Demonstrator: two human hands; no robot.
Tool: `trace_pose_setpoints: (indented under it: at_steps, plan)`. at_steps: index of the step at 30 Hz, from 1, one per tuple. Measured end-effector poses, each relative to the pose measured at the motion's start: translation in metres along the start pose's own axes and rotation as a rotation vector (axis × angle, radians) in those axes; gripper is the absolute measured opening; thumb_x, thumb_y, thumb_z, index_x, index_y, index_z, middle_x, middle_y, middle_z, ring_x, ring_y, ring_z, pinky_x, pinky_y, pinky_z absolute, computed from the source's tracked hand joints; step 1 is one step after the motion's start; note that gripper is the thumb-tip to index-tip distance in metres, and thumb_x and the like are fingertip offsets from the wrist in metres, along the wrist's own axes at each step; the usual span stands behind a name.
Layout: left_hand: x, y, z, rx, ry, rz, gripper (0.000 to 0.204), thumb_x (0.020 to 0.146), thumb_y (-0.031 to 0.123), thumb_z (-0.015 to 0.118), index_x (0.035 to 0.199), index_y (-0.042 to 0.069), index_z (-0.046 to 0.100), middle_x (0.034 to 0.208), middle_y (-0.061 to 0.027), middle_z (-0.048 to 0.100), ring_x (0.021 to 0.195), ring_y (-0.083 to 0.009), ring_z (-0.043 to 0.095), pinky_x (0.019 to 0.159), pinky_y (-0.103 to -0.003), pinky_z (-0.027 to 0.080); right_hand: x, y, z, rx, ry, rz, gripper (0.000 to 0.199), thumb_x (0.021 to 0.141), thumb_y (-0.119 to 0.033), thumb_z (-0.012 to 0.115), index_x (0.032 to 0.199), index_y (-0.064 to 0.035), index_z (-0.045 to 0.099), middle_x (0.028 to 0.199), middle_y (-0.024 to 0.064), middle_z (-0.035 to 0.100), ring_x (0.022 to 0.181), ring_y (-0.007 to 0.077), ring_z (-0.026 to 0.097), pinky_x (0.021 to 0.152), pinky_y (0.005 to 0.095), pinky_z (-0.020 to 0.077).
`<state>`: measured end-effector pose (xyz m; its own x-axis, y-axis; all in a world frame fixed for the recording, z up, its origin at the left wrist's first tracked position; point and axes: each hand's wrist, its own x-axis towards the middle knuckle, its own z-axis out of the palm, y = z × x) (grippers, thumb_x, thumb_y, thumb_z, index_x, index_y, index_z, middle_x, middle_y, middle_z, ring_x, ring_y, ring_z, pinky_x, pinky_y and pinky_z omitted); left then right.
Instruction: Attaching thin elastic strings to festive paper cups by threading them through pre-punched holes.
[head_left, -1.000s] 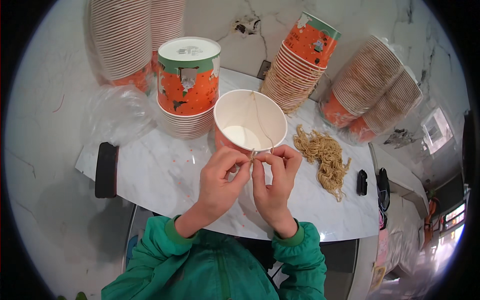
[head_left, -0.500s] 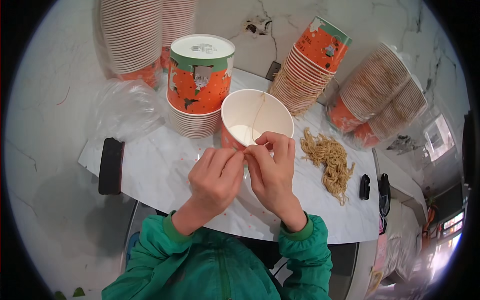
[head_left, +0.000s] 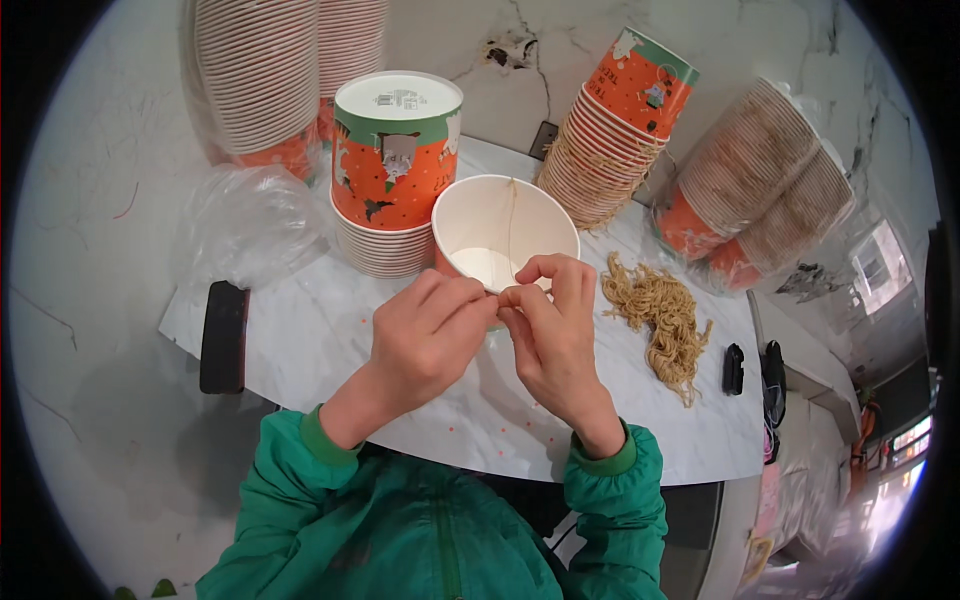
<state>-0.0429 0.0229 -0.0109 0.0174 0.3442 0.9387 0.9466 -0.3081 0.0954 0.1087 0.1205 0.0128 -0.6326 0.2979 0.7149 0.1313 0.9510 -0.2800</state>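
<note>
An orange paper bucket with a white inside (head_left: 470, 215) sits on the table in front of me, its mouth tilted toward me. A thin tan twine (head_left: 512, 220) runs over its far rim and down inside toward my fingers. My left hand (head_left: 425, 335) is closed in a pinch at the near rim. Fingertip to fingertip with it, my right hand (head_left: 552, 335) also pinches there, with the twine leading into its fingers. The bit between the fingertips is hidden, and I cannot tell whether a knot is there.
Behind the bucket stands an upside-down stack of orange buckets (head_left: 395, 170). A stack with twine around it (head_left: 605, 150) leans against the wall. Loose tan twine (head_left: 660, 320) lies at right, a clear plastic bag (head_left: 245, 220) and black block (head_left: 223, 335) at left. Bagged bucket stacks (head_left: 750, 170) stand far right.
My left forearm has swung out a little to the left and my right fingers have drawn slightly closer together. Both hands stay pinched at the near rim, and the whole view has shifted slightly.
</note>
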Motion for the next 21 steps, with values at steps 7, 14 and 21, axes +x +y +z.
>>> trace_pose_setpoints:
  at_steps: [7,14,21]
  plan:
    - [-0.007,0.012,-0.005,-0.360,-0.181,-0.570,0.014,0.083,-0.004,0.071,0.091,0.002,0.062,0.085,-0.0058,0.059,0.072,-0.0147,0.060,0.061,-0.029,0.049,-0.007,0.001,0.005,-0.043,0.052,-0.076,0.023,0.079,0.000,0.077,0.099,-0.0075,0.070,0.115,0.0112,0.058,0.108,0.0343,0.051,0.089,0.0434,0.0415]
    - [-0.026,0.016,-0.003,-0.848,-0.178,-1.011,0.006,0.094,0.000,0.068,0.095,0.002,0.063,0.087,0.0049,0.056,0.077,-0.0010,0.052,0.066,-0.019,0.042,-0.022,-0.003,0.006,0.019,0.161,-0.003,0.028,0.075,0.004,0.076,0.100,-0.0090,0.071,0.106,0.0089,0.060,0.095,0.0289,0.054,0.081,0.0403,0.0410]
    - [-0.025,0.019,-0.001,-1.024,-0.132,-1.073,0.003,0.099,0.004,0.067,0.100,0.002,0.066,0.092,0.0054,0.062,0.079,-0.0003,0.053,0.068,-0.018,0.043,-0.028,-0.006,0.012,0.057,0.211,0.011,0.029,0.075,0.005,0.076,0.100,-0.0083,0.072,0.097,0.0060,0.062,0.089,0.0262,0.056,0.075,0.0391,0.0370]
